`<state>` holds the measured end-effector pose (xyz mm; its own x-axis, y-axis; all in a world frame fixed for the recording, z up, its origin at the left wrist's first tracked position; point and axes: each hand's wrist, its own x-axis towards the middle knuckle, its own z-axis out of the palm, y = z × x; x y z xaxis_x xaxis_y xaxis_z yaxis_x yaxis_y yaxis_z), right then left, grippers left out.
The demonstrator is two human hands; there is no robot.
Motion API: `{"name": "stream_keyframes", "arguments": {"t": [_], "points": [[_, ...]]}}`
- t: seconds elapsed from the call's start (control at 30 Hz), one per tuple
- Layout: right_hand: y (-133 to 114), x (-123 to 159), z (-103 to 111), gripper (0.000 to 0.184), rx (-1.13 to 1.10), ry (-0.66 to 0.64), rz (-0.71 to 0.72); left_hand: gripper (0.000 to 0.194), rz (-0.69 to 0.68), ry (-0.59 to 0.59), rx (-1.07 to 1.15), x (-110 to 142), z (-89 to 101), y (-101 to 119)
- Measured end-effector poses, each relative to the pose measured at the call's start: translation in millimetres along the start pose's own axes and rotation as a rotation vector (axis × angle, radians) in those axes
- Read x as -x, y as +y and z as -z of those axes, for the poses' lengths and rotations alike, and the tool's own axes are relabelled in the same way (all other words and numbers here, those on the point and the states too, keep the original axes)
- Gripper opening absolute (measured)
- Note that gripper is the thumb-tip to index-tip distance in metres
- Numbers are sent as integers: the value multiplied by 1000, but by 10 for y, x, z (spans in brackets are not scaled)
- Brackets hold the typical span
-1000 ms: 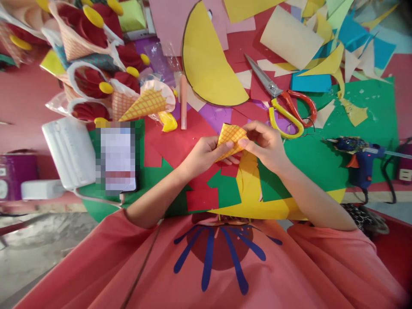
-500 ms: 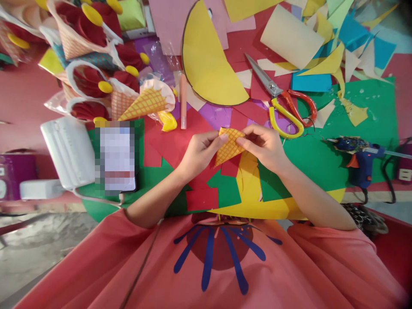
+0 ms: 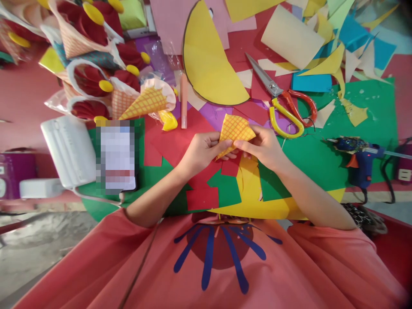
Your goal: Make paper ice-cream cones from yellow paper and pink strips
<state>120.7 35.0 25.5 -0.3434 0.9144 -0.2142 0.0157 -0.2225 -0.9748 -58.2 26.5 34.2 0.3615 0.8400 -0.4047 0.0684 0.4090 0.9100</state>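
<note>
Both my hands hold a small yellow paper cone (image 3: 236, 130) with an orange grid pattern, just above the red and green paper sheets. My left hand (image 3: 202, 151) pinches its lower left edge with thumb and fingers. My right hand (image 3: 264, 145) grips its right side, fingers curled under the paper. The cone's wide end points away from me.
Scissors (image 3: 280, 101) with red and yellow handles lie just beyond my right hand. A blue glue gun (image 3: 360, 155) rests at the right. A yellow half circle (image 3: 209, 64), a glue stick (image 3: 183, 101), finished paper cones with red flowers (image 3: 96, 64), and a white box (image 3: 68, 150) lie around.
The patterned paper has been turned and lifted slightly, so its wide end now fans upward. Both hands stayed in nearly the same place.
</note>
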Motion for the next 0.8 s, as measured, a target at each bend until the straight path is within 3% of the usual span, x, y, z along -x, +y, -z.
{"name": "stream_keyframes", "arguments": {"t": [0.2, 0.4, 0.57, 0.8], "points": [[-11, -34, 63, 34, -47, 63, -11, 45, 89, -74, 18, 8, 22, 28], [-25, -57, 87, 38, -91, 80, -6, 37, 85, -27, 46, -14, 36, 14], [-30, -68, 131, 39, -83, 155, 19, 32, 84, -71, 108, -8, 47, 32], [-40, -79, 150, 38, -99, 183, 19, 29, 101, -40, 45, -6, 52, 50]]}}
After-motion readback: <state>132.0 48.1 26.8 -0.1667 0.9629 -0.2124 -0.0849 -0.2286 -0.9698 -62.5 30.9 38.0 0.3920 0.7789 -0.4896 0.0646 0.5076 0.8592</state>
